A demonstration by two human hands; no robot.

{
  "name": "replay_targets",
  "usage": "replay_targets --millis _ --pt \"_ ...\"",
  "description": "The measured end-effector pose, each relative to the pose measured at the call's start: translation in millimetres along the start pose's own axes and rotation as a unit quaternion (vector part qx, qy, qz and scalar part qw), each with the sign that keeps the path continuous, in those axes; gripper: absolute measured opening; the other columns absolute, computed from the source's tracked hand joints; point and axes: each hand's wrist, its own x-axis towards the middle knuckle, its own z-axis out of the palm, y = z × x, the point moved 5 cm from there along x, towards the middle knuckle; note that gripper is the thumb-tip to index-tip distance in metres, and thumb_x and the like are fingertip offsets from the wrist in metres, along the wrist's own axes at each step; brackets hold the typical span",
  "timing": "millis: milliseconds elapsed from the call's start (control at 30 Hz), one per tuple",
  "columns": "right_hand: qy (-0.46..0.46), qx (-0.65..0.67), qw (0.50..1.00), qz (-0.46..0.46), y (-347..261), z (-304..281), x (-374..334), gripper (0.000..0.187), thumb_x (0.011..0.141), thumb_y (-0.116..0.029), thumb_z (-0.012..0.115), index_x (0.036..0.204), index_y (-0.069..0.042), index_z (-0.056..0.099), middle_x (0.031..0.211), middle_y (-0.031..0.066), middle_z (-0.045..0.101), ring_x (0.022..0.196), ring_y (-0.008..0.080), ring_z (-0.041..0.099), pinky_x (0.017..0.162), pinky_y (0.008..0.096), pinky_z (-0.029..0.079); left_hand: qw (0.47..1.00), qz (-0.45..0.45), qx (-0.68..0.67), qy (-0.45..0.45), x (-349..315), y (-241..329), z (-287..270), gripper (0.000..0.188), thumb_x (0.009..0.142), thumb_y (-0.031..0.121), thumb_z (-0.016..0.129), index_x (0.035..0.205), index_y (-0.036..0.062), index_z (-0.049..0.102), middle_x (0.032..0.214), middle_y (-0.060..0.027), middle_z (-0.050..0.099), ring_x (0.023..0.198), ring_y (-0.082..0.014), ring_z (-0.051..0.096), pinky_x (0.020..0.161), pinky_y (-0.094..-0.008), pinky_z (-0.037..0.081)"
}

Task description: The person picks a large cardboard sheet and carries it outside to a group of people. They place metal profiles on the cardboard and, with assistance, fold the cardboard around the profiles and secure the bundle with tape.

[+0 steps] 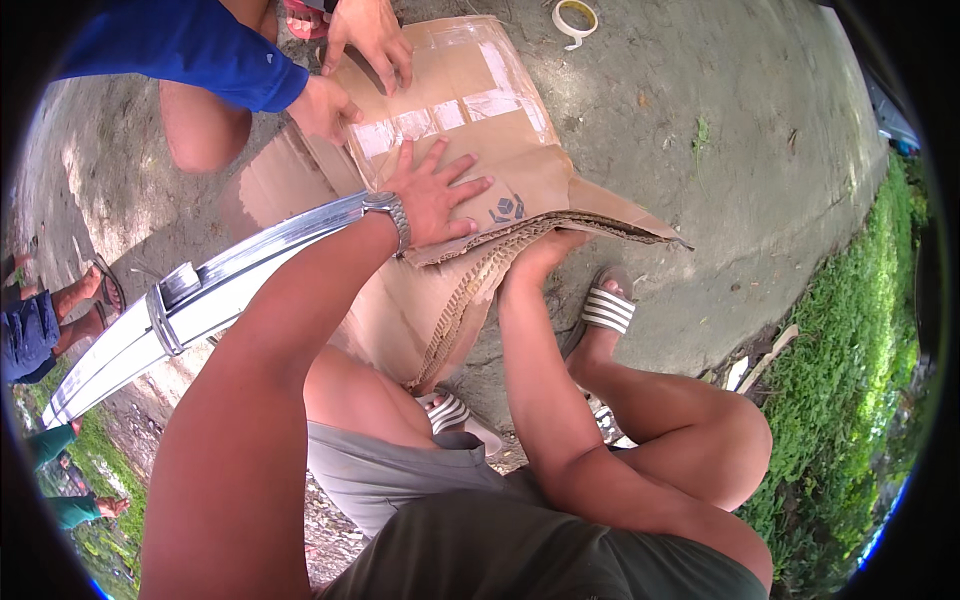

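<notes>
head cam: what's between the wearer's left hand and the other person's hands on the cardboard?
Head view: strips of clear tape on the cardboard, between the left hand and the co-worker's hands.

Bright, diffuse daylight with soft shadows on the concrete ground [760,120]. Glare on the tape strips [440,115]. Strong fisheye bending and dark vignette at the rim; centre sharp.

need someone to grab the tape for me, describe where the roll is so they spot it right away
Start from the big sheet of brown cardboard on the concrete ground. Look just past its far edge, to the right of the other person's hand pressing its taped corner. There the tape roll lies flat, alone: a small pale ring with a yellowish inner rim, the only round thing there.
</notes>
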Motion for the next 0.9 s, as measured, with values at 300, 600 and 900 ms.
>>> replay_targets --millis 300,600,900 --pt "-0.117 0.135 0.961 0.209 -7.9 8.3 -45.1 0.063 0.11 -0.05 0.03 0.154 -0.006 0.036 0.156 0.015 0.042 0.141 0.0285 0.043 0.12 0.0463 0.032 0.978 0.058 -0.051 0.196 -17.1 -2.6 16.0 0.03 0.095 0.043 0.063 0.111 0.0183 0.068 0.116 -0.0055 0.058 0.114 -0.0263 0.054 0.101 -0.0444 0.04" --pt "-0.222 0.243 0.811 0.483 -10.7 72.2 -176.6 0.063 0.107 -0.057 0.028 0.151 -0.014 0.044 0.154 0.0131 0.046 0.142 0.0303 0.043 0.12 0.0524 0.033 0.96 0.051 -0.084 0.263 -27.8 0.5 13.1 0.027 0.088 0.041 0.071 0.097 0.0158 0.071 0.101 -0.0028 0.058 0.102 -0.023 0.054 0.094 -0.038 0.042" --pt "-0.219 0.154 0.831 0.487 -18.9 97.9 -175.2 0.073 0.105 -0.062 0.02 0.155 -0.012 0.036 0.159 0.0173 0.038 0.147 0.0446 0.034 0.114 0.0729 0.03 0.891 -0.005 -0.448 -0.077 -44.8 -37.4 -10.8 0.085 0.096 0.078 0.04 0.118 0.0042 0.076 0.128 -0.02 0.07 0.12 -0.0339 0.065 0.107 -0.0402 0.046"
